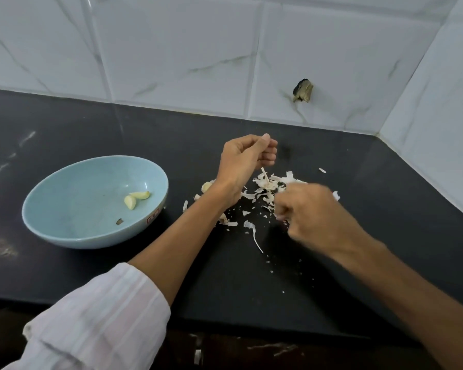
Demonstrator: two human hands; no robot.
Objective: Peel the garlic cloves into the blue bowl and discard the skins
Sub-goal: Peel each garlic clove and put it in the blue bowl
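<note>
Head view: the blue bowl (78, 193) stands on the black counter (385, 196), left of both hands, with two peeled cloves (136, 199) inside; the garlic skins (265, 186) lie scattered on the counter between the hands; the left hand (241, 161) hovers above them, fingers curled, thumb against forefinger, anything pinched too small to tell; the right hand (308, 212), blurred, is low over the skins with fingers curled, its hold unclear; one clove (207, 186) lies by the left wrist.

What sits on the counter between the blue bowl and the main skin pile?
In the head view, the left forearm crosses that stretch; beside it lie a partly hidden garlic clove and a stray skin scrap.
</note>
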